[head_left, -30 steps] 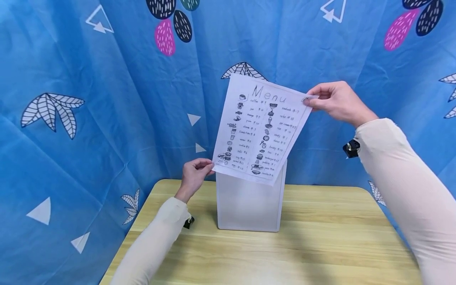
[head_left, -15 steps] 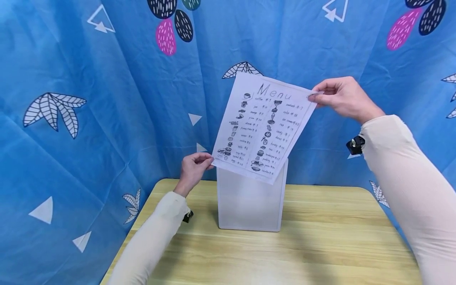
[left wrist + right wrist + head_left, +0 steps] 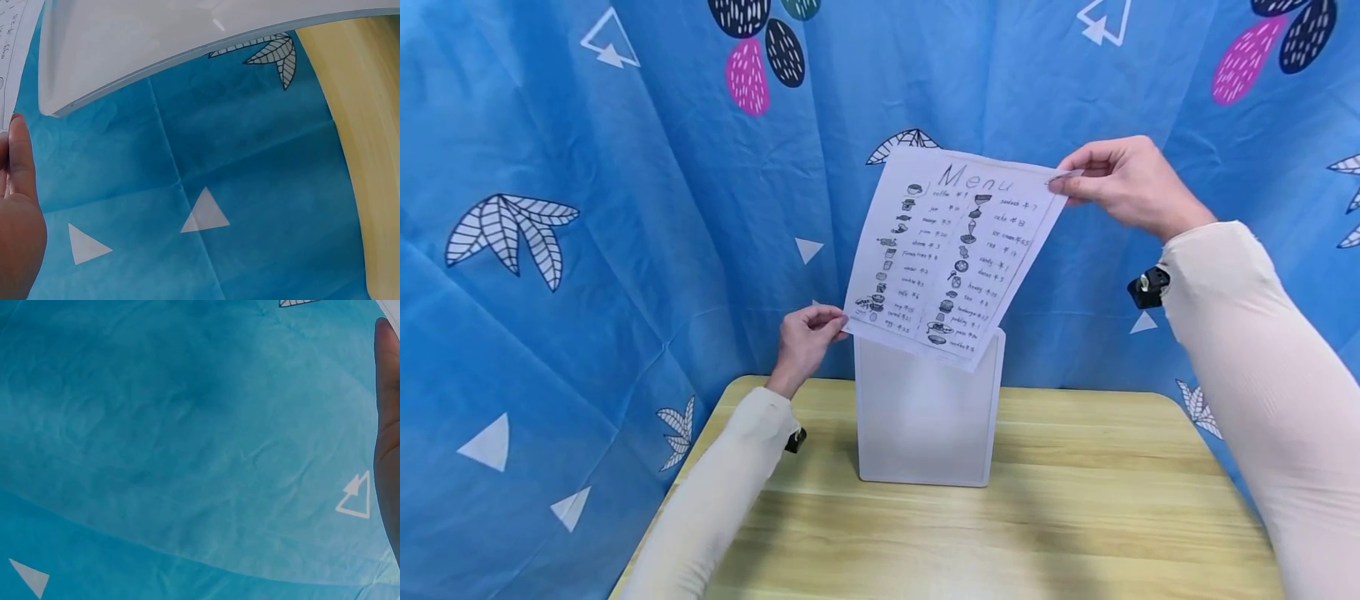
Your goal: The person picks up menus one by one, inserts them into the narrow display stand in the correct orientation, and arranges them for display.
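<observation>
A white paper menu [image 3: 951, 258], headed "Menu" with small food drawings and prices, is held up in the air and leans to the right. My left hand [image 3: 805, 343] pinches its lower left corner between thumb and fingers. At the upper right corner, my right hand [image 3: 1131, 185] pinches the sheet. Behind the paper's lower part stands a white board [image 3: 925, 425] with a pale frame, upright on the table; the menu hides its top left portion. In the left wrist view the edge of the menu [image 3: 14, 56] shows beside the board [image 3: 156, 44].
The board stands on a light wood-grain table [image 3: 1075, 467] with rounded far corners. A blue patterned curtain [image 3: 625, 275] hangs behind the table and along its left side. Dark wrist cameras sit on both sleeves.
Both hands have risen slightly with the menu, the right one also shifting a little to the right. More of the white board now shows below the paper.
</observation>
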The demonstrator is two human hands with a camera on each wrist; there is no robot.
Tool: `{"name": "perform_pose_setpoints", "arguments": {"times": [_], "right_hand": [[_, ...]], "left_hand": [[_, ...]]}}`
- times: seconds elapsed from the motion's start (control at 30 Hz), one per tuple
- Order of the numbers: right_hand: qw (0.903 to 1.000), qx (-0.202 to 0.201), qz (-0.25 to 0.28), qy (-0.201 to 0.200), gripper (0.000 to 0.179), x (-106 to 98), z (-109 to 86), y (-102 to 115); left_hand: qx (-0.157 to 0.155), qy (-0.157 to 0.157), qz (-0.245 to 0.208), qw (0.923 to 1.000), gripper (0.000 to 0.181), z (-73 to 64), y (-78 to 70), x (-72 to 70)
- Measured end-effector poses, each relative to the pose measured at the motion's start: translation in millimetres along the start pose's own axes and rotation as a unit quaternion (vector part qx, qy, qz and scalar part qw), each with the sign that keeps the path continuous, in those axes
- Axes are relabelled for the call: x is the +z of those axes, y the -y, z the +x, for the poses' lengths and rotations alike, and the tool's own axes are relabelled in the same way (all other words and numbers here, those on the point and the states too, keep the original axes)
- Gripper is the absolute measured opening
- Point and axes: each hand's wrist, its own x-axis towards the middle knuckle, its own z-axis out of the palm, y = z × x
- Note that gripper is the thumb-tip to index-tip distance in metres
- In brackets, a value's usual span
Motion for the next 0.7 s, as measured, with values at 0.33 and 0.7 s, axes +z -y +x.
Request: {"name": "perform_pose_setpoints", "arguments": {"times": [0.33, 0.7], "right_hand": [[0.9996, -0.021, -0.007, -0.014, 0.019, -5.0, 4.4, 7.7], [0.9990, -0.025, 0.001, -0.038, 0.018, -7.1, 8.2, 15.0]], "left_hand": [[0.030, -0.024, -0.014, 0.9992, 0.011, 10.5, -11.4, -1.6], [0.092, -0.079, -0.005, 0.9926, 0.011, 15.4, -20.6, -5.1]]}}
